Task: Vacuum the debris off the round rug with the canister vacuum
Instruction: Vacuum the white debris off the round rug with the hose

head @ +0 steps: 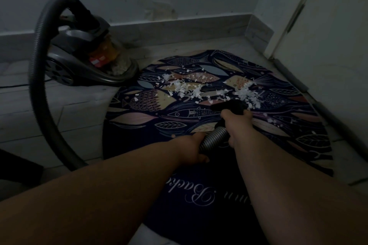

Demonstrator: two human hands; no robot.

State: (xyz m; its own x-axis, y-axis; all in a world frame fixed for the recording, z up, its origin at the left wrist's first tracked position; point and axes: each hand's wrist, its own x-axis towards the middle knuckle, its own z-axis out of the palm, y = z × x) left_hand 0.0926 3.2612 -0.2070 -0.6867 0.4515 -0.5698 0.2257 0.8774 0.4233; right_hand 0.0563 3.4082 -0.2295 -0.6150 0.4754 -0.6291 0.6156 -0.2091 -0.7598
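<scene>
Grip: right hand (236, 120) clasps black nozzle (229, 106), left hand (191, 150) clasps ribbed grey hose (214, 139); sweep slowly, flat, through white shredded debris (191, 89) on dark round rug (137, 119).

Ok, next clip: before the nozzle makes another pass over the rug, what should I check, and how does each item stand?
1. Right hand grips the nozzle: ok.
2. Left hand holds the ribbed hose behind it: ok.
3. Nozzle low at the near edge of the white debris: ok.
4. Round rug cleared: not ok, scraps lie across its middle.
5. Hose arcs unkinked from the canister vacuum: ok where visible.
6. Suction on: cannot tell.
</scene>
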